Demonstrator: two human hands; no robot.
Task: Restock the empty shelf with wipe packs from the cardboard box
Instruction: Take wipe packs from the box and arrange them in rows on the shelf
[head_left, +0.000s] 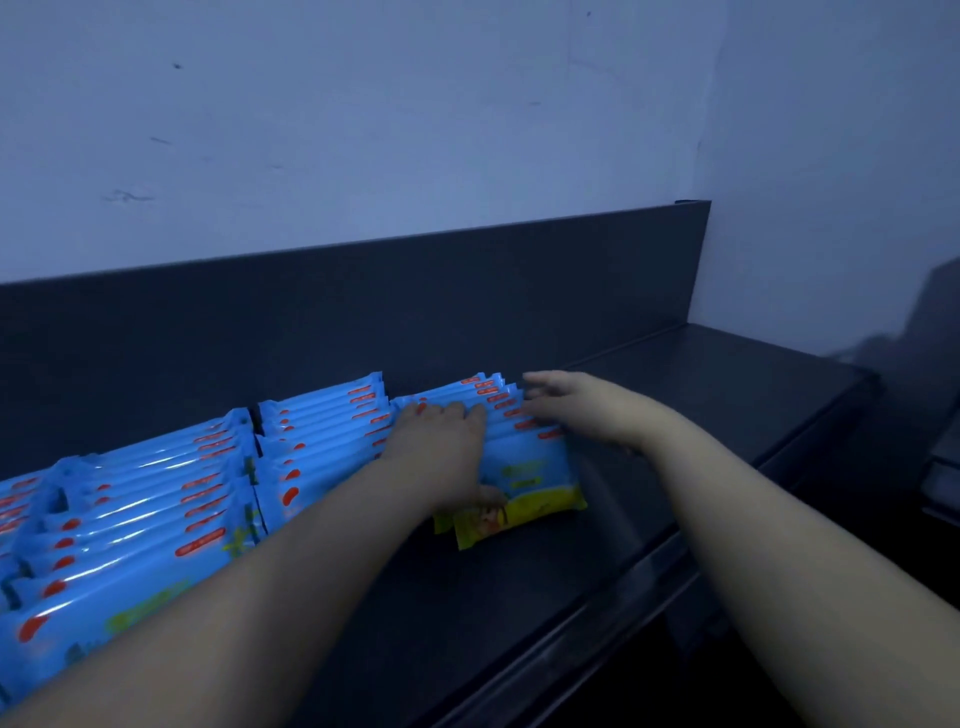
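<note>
Many upright wipe packs (322, 431), left hand (441, 441) atop, right hand (576, 410) alongside.

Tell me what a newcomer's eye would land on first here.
The bright blue packs stand out first, packed upright in tight rows along the left and middle of the dark shelf. Next come the two bare hands on the rightmost row: the left hand lies on the pack tops, and the right hand touches the row's right end with straight fingers.
</note>
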